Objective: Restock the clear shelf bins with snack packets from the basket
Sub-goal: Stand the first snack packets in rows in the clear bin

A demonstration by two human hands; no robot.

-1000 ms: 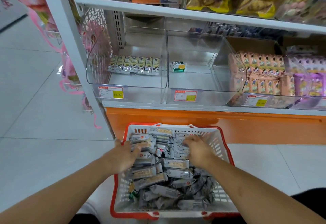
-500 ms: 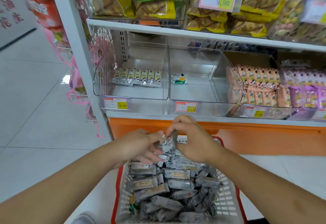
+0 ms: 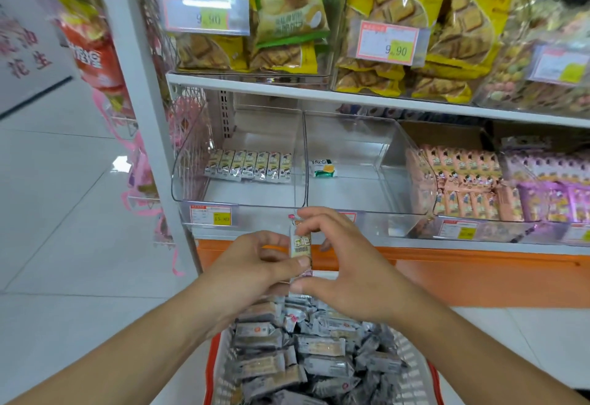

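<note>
**Both hands hold one snack packet upright above the basket**

A single snack packet (image 3: 300, 243) stands on end between the two hands, its long axis running vertically, printed face toward the camera and its crimped top edge pointing up at the shelf. It hangs in the air just in front of the orange shelf base (image 3: 447, 273), above the far end of the basket (image 3: 213, 369) and below the front lip of the clear bins.

The left hand (image 3: 252, 264) has its grip closed on the packet: fingers curled in from the left side, thumb tip pressed against the lower end. The right hand (image 3: 344, 267) is also gripping it, index finger hooked over the upper part and thumb pinching from below, so the packet is caught at both ends. Other fingers of the right hand are loosely bent behind it.

The basket, white mesh with a red rim, is heaped with grey-wrapped packets (image 3: 306, 353) lying at all angles.

On the shelf, the left clear bin (image 3: 191, 181) carries a row of small packets (image 3: 250, 165) standing side by side at its back. The middle clear bin (image 3: 399, 155) holds a single green-and-white packet (image 3: 323, 167) near its left wall. To the right, a further bin is stacked with pink packets (image 3: 463, 181). Price tags (image 3: 210, 214) are clipped along the bin fronts. The shelf above carries yellow and green bags (image 3: 287, 18).
</note>
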